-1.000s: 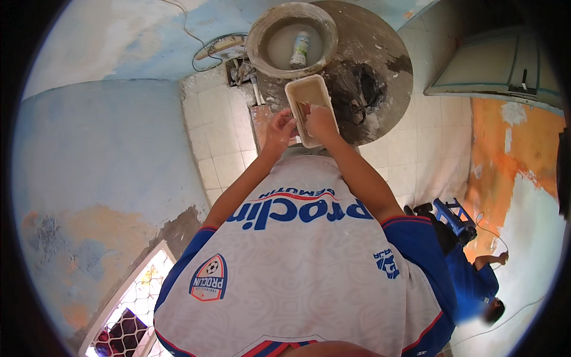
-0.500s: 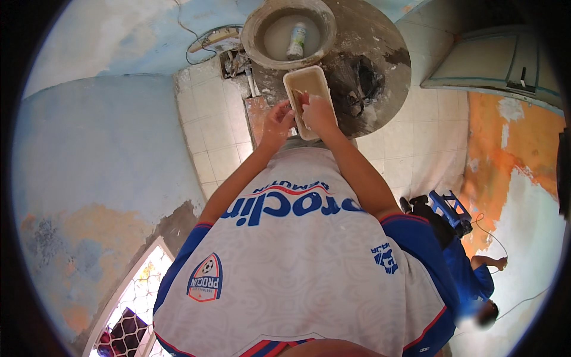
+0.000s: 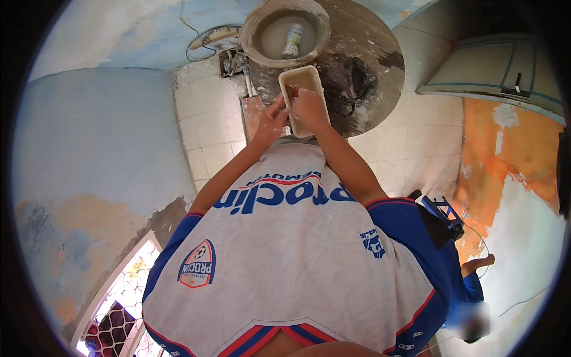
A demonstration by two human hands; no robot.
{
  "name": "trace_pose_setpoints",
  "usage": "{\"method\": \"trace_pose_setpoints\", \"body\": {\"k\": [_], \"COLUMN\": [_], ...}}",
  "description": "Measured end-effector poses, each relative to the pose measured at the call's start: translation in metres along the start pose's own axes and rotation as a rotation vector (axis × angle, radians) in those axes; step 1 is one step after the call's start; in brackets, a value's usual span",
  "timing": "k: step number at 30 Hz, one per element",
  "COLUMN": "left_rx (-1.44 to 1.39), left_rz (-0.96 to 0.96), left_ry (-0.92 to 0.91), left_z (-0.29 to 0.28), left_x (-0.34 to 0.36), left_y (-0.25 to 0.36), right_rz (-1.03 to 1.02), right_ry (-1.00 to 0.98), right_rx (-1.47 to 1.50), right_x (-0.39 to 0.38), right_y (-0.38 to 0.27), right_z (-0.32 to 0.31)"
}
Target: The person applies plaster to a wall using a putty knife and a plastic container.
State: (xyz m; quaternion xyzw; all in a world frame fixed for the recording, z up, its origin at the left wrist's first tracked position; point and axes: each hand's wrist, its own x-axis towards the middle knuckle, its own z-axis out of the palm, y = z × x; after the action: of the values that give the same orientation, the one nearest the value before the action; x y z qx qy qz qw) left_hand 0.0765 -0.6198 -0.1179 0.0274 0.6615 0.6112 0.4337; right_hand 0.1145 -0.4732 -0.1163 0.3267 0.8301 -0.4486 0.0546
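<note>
A cream rectangular tub [image 3: 309, 77] stands at the near edge of a round table, with dried residue on its walls. My right hand [image 3: 308, 108] reaches into it with the fingers curled closed. A thin brownish edge shows by the fingertips, but what it belongs to I cannot make out. Against the tub's left side, my left hand [image 3: 271, 125] has its fingers bent around the rim. Behind the tub is a wide, crusted basin [image 3: 247, 43] of cloudy liquid, with a white and green bottle [image 3: 292, 43] lying in it.
The stained round table [image 3: 383, 56] also bears a crumpled black plastic bag [image 3: 361, 80] right of the tub. Left of it are a handled tool [image 3: 248, 83] and a reddish slab [image 3: 250, 113]. Another person in blue [image 3: 470, 285] is at lower right, near a blue stool [image 3: 441, 208].
My right hand has shifted slightly inside the tub, toward its left wall. My left hand stays at the rim. The whole view has swung a little, and the other person appears lower.
</note>
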Motion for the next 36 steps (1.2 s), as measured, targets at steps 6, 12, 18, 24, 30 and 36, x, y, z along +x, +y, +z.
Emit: {"method": "trace_pose_setpoints", "body": {"k": [6,12,18,24,30,36], "left_rx": [0.06,-0.11,-0.009,-0.051,0.007,0.06], "left_rz": [0.121,0.184,0.079,0.065,0.081,0.129], "left_ry": [-0.056,-0.014,-0.008,0.064,0.086,0.032], "left_z": [-0.003,0.014,0.004,0.014,0.013,0.008], "left_x": [0.002,-0.012,-0.001,-0.014,-0.011,-0.01], "left_y": [-0.006,-0.004,-0.005,-0.015,-0.018,-0.02], "right_rz": [-0.068,-0.142,-0.113,-0.11,-0.092,-0.084], "right_ry": [0.031,0.013,-0.035,-0.069,-0.083,-0.163], "right_rx": [-0.074,-0.101,-0.131,-0.127,-0.185,-0.201], "right_x": [0.01,0.014,0.026,0.023,0.032,0.009], "right_y": [-0.001,0.011,-0.002,0.002,0.012,-0.003], "right_z": [-0.001,-0.002,0.005,-0.001,0.012,-0.011]}}
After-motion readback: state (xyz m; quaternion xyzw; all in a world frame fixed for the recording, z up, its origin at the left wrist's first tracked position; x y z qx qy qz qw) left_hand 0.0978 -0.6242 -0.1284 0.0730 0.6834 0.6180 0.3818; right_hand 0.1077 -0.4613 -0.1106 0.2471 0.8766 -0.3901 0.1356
